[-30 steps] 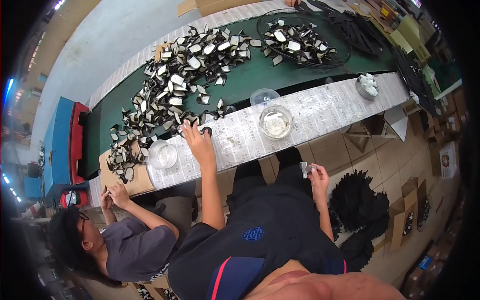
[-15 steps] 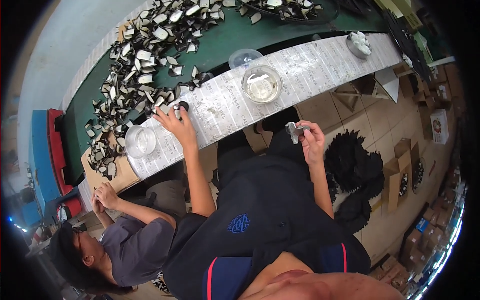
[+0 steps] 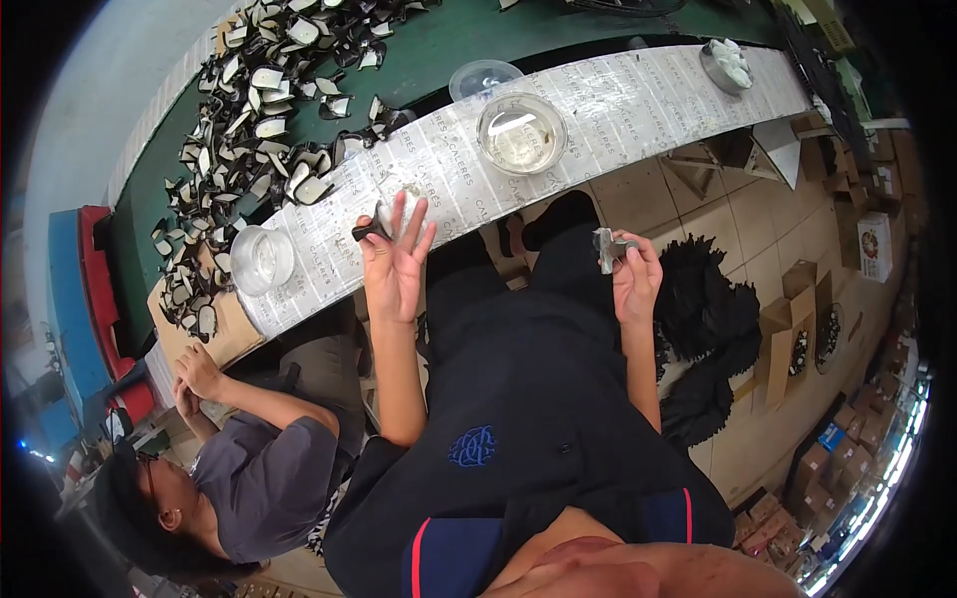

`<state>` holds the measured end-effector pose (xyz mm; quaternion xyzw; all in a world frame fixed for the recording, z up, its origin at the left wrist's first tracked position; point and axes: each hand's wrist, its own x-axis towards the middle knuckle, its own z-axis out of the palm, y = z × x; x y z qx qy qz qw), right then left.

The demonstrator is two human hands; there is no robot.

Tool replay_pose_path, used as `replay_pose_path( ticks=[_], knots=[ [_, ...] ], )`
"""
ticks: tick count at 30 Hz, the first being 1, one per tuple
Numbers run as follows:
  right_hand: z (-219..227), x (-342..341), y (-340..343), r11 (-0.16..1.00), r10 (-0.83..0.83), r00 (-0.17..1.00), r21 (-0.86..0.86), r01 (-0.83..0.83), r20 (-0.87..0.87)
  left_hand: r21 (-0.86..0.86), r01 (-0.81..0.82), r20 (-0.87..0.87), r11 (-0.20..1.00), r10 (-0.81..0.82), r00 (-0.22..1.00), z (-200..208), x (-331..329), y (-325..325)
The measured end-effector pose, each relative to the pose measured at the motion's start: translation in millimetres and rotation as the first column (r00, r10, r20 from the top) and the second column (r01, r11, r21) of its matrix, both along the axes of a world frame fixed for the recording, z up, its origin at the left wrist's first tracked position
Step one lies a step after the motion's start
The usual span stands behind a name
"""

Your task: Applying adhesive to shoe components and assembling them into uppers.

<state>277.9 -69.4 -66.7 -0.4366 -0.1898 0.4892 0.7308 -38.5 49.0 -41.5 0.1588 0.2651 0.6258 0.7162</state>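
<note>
Your left hand pinches a small black piece just below the paper-covered surface, other fingers spread. Your right hand, right of it, grips a small grey part.

A round clear glass bowl sits on the paper-covered surface, another clear glass bowl far to its left; black-and-white cut pieces lie behind on the green belt.

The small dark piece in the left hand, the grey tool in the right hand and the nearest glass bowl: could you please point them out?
small dark piece (image 3: 371, 230), head view, its middle.
grey tool (image 3: 605, 248), head view, its upper body.
glass bowl (image 3: 521, 133), head view, its inside.
</note>
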Motion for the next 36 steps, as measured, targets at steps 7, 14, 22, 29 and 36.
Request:
replay_pose_path(
  ticks=[7, 14, 22, 29, 36],
  knots=[
    [5.2, 1.0, 0.9, 0.998, 0.056, 0.994, 0.007, -0.057, 0.092, 0.032, 0.11, 0.066, 0.993, -0.112, 0.992, -5.4, 7.4, -11.2],
    [9.0, -2.2, 4.5, 1.0, 0.025, 0.996, 0.011, -0.026, 0.091, -0.081, -0.018, 0.124, 0.997, 0.028, 0.992, -19.4, -2.4, -6.5],
    [21.2, -30.0, 16.7, 0.993, 0.115, 0.986, -0.011, -0.114, 0.123, 0.019, -0.088, 0.073, 0.996, 0.086, 0.994, -19.7, -50.7, -10.0],
    [54.1, -58.8, 44.9, 0.988, 0.148, 0.98, 0.018, -0.152, 0.136, -0.101, -0.016, -0.218, 0.995, -0.007, 0.976, 22.0, -70.5, -21.6],
    [79.9, -91.8, 72.5, 0.977, 0.213, 0.888, -0.095, -0.19, 0.408, -0.136, 0.238, -0.07, 0.962, -0.249, 0.966, 6.5, -48.8, -37.6]
  ],
)
